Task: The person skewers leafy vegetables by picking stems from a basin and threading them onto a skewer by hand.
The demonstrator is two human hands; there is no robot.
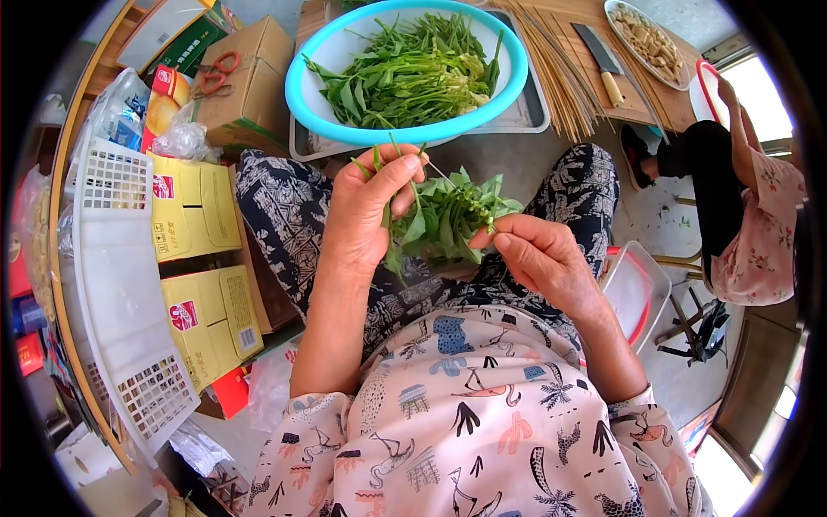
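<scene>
Leafy green stems (444,217) hang between my two hands, above my lap. My left hand (372,202) is closed round the stem ends, and a few stem tips poke up past its fingers. A thin pale stick (441,174) runs from these fingers into the leaves; its far end is hidden. My right hand (541,258) pinches the other end of the bunch between thumb and forefinger. Just beyond my hands, a blue-rimmed basin (297,95) holds a large heap of similar greens (405,73).
On the wooden table lie many long bamboo sticks (551,73), a knife (599,60) and a plate of pale brown pieces (646,39). Another person (749,207) sits at the right. Yellow boxes (200,211), a white plastic rack (116,267) and a carton with red-handled scissors (220,73) stand at left.
</scene>
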